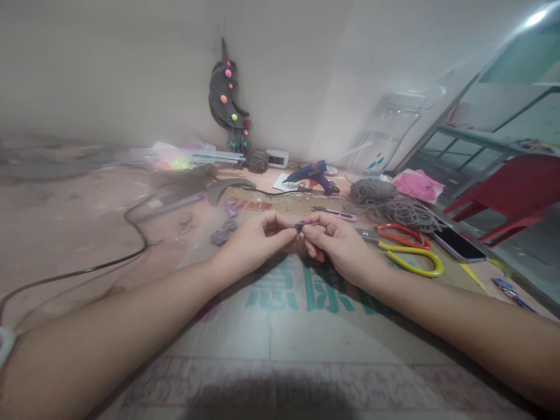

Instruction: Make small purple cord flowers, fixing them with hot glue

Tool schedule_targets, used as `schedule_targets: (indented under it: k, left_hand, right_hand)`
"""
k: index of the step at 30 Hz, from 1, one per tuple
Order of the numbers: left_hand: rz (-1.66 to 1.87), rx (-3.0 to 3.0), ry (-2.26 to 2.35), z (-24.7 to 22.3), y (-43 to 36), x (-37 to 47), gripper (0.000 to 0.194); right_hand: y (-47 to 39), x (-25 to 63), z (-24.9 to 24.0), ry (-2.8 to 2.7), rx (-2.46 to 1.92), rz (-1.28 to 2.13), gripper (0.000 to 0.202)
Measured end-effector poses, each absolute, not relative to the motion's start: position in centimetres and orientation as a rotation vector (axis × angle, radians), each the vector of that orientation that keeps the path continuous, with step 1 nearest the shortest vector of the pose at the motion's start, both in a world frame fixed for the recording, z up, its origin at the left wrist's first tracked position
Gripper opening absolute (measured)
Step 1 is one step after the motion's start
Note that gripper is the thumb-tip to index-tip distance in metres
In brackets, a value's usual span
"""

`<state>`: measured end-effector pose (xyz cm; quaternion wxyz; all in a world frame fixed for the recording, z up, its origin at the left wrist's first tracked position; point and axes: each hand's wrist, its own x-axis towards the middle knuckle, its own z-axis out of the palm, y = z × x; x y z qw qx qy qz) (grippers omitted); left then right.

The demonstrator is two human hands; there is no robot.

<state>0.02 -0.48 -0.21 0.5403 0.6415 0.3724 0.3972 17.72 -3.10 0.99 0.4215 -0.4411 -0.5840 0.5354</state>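
Both of my hands meet at the middle of the view over a printed cardboard sheet. A small dark purple-grey piece (300,226) is pinched between them; its exact kind is too small to make out. My left hand (273,233) grips its left side with thumb and forefinger. From the other side, my right hand (326,233) closes thumb and fingertips on it. Left of my left hand lie several small purple and grey pieces (224,232). Scissors with red and yellow handles (415,252) rest beside my right wrist.
A blue glue gun (312,175) stands behind my hands, its dark cord running left. Grey yarn (374,191), a phone (459,240), a pink utility knife (336,214) and a clear jug (385,134) are at the right. A grey crescent ornament (223,96) hangs on the wall.
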Motion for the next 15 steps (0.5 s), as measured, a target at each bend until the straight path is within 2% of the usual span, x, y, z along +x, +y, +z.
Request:
schedule_targets:
  k: [8, 15]
  left_hand:
    - [0.945, 1.494, 0.901, 0.11, -0.54, -0.05, 0.018]
    - [0.929, 1.467, 0.86, 0.38, -0.69, 0.11, 0.015]
  right_hand:
    - [-2.77, 18.02, 0.51, -1.438, -0.983, 1.369, 0.029]
    - [-2.84, 17.87, 0.67, -1.443, -1.076, 1.33, 0.032]
